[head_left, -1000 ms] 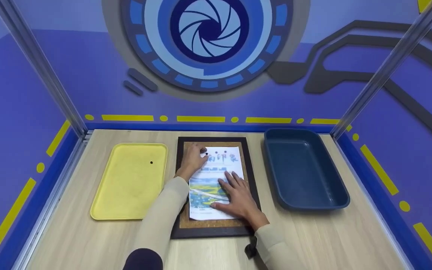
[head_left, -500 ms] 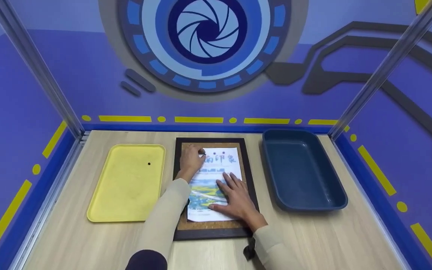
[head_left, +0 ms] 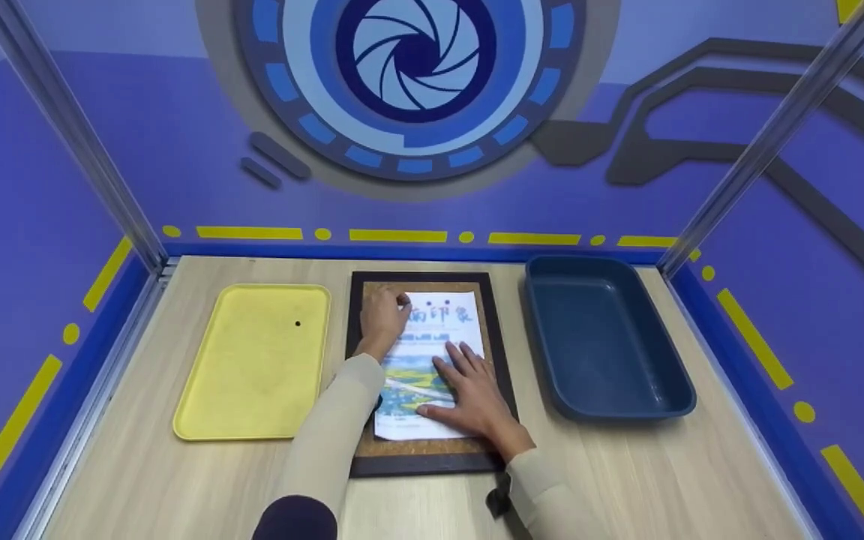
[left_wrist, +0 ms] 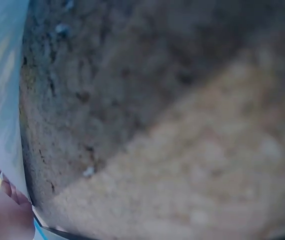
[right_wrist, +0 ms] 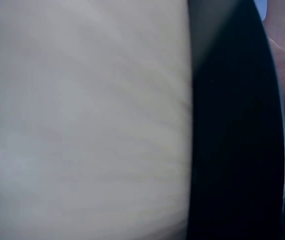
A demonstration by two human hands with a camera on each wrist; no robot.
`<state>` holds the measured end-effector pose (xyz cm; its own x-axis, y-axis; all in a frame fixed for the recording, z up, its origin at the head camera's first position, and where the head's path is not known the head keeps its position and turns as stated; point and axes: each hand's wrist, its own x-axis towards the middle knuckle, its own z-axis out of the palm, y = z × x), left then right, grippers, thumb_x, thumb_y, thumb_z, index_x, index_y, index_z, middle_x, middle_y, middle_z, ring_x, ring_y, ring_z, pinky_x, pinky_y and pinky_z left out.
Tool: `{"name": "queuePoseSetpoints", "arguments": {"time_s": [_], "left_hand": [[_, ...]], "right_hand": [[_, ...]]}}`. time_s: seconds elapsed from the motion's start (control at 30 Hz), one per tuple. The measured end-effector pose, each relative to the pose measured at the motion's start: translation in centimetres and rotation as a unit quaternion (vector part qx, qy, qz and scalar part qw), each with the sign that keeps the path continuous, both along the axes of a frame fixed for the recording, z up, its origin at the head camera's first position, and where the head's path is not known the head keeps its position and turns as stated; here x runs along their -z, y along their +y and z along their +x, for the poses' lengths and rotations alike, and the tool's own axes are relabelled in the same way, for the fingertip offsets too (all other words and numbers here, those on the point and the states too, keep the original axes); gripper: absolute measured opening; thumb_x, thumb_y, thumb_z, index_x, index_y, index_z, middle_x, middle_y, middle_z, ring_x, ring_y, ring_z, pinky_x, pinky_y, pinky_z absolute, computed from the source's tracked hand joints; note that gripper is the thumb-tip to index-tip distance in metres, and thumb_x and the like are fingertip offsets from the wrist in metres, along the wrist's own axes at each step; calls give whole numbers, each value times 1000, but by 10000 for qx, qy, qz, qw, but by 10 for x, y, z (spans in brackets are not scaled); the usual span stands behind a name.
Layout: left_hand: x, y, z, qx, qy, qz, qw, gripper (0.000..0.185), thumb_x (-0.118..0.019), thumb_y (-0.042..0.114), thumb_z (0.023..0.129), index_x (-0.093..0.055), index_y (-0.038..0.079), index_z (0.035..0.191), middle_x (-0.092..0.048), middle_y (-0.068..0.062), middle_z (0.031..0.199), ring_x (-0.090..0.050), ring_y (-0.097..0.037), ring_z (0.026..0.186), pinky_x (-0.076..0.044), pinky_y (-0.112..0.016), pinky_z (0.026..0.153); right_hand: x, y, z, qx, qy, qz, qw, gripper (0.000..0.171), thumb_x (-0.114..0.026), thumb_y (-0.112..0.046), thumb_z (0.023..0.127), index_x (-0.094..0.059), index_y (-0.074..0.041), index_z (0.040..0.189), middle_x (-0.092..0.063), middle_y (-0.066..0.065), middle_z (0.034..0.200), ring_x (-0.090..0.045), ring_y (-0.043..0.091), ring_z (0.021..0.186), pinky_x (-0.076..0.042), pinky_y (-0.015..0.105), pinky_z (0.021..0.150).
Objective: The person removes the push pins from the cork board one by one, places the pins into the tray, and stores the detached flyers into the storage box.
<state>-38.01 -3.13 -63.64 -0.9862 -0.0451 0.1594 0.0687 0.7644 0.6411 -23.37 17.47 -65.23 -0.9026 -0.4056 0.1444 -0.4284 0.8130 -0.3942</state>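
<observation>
Both hands lie on a printed sheet (head_left: pixel 428 360) set on the cork board (head_left: pixel 423 373), in the middle of the bench (head_left: pixel 627 480). Nearest, the right hand (head_left: pixel 473 401) presses its fingers flat and spread on the sheet's lower half. Farther on, the left hand (head_left: pixel 383 319) has its fingers curled at the top left corner, seemingly pinching a small dark pin (head_left: pixel 404 301) (too small to be sure). Pinning looks under way; I judge the sheet must stay put meanwhile. A yellow tray (head_left: pixel 252 360) holds another pin (head_left: pixel 297 324); a blue tub (head_left: pixel 604 337) sits right.
</observation>
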Motion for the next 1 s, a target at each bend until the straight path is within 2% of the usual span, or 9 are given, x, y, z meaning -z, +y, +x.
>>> {"name": "queuePoseSetpoints", "arguments": {"time_s": [0.17,0.47,0.83,1.0], "left_hand": [[0,-1,2,-8,96,119,9999,5,-78,15,98,-76,13,94,-69,-5,100,-67,-24,94,-56,-45,81],[1,-1,2,45,112,-122,9999,7,-73,19,102,-77,14,100,-70,-4,102,-67,-23,94,-57,-45,82],[-1,-1,0,-42,-163,-194,9997,11,-70,24,104,-76,15,100,-69,-3,102,-67,-22,92,-56,-43,82],[-2,-6,-2,-17,-223,-18,9997,11,-71,23,104,-77,15,102,-71,-2,102,-67,-21,93,-56,-43,84]], "right_hand": [[1,0,1,13,-35,36,10000,99,-64,-83,85,-49,-20,160,-29,10,173,-20,39,160,-17,66,124],[0,-1,0,43,-64,7,10000,99,-64,-83,85,-49,-21,161,-28,9,173,-19,38,160,-16,66,125],[1,2,-2,-47,51,70,10000,100,-63,-83,85,-48,-19,161,-28,12,173,-19,39,160,-17,65,125],[1,0,-2,-80,66,45,9999,100,-64,-82,85,-48,-18,161,-28,12,173,-19,40,160,-17,65,125]]}}
